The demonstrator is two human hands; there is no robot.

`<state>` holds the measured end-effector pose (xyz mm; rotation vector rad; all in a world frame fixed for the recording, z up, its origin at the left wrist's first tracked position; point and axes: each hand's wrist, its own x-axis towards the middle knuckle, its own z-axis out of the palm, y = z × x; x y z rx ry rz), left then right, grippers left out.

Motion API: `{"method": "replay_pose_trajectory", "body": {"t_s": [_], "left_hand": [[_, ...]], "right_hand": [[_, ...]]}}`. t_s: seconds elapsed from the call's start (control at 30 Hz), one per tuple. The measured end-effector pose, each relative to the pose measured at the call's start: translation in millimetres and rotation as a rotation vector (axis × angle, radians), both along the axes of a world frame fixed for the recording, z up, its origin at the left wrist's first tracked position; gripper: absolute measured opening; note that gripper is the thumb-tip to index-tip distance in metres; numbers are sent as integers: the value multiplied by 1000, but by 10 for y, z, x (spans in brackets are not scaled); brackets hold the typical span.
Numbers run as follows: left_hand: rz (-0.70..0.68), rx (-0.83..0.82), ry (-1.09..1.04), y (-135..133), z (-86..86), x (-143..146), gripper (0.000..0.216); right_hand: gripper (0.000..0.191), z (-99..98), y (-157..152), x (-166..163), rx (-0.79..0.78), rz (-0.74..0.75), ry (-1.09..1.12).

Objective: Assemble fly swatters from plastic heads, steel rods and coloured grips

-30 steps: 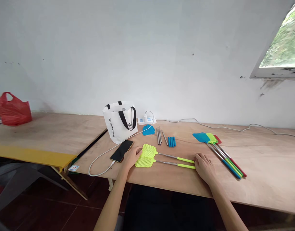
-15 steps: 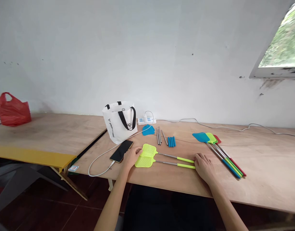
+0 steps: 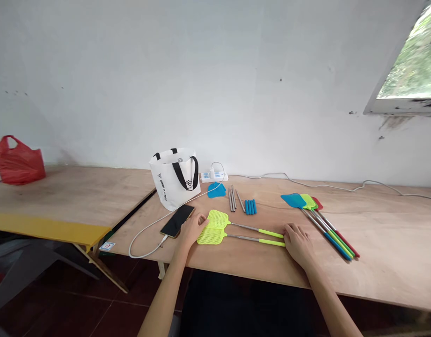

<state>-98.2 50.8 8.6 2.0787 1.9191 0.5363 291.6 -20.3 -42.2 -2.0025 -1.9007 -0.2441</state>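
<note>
1. Our left hand [image 3: 193,228] rests at two yellow-green swatters [image 3: 218,219]; its fingers bend at their mesh heads' left edges; we cannot tell whether they grip;
2. our right hand [image 3: 298,241] sits at the handle ends, fingers curled, hold unclear;
3. between our hands, both swatters lie flat on the table [image 3: 394,243].

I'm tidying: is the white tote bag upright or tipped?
Upright: the white tote bag stands on its base, open mouth facing up.
</note>
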Motion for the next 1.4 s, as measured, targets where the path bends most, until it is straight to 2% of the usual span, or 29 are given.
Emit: {"method": "replay_pose_trajectory", "body": {"t_s": [0.5,0.67,0.87,1.4], "left_hand": [[-5,-6,-18,-18,23,2,17],[-15,-4,-10,-24,36,3,17],[-23,-10,-13,-18,28,0,16],[-31,14,-7,31,-42,-33,31]], "right_hand": [[29,5,3,12,5,29,58],[30,47,6,16,-10,215,228],[35,218,-78,-111,-101,358,225],[36,188,-91,-149,-64,345,268]]}}
